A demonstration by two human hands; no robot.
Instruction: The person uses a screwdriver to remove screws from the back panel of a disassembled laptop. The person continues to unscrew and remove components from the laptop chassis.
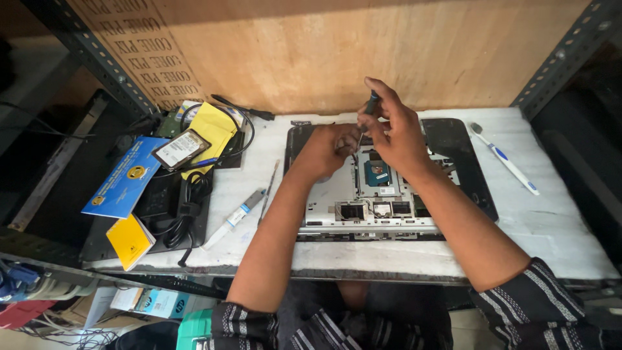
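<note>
While both forearms reached in from six o'clock, the right hand (396, 133) sat just above the frame's centre, its fingers curled tight around the dark handle of a small screwdriver (370, 107) held nearly upright, shaft pointing down. At about nine o'clock from it, touching or almost touching, the left hand (330, 148) rested on the opened computer (382, 188), its fingers bent and pinched close around the screwdriver's tip; whether they gripped a screw there could not be told. That opened computer, a flat grey-and-black case with boards and cables showing, lay on the white-covered bench (557, 220), from the centre out toward three o'clock.

Toward three o'clock, near the bench's edge, lay a white and blue toothbrush (505, 159). Just at eight o'clock from the left forearm lay a syringe-like tube (234, 218) with a thin brush (268, 192) beside it. Farther out at nine o'clock sat a hard drive (181, 148) on a yellow cloth (208, 131), a blue booklet (126, 177), a coiled black cable (188, 207) and a small yellow booklet (131, 240). A plywood panel (337, 52) filled twelve o'clock.
</note>
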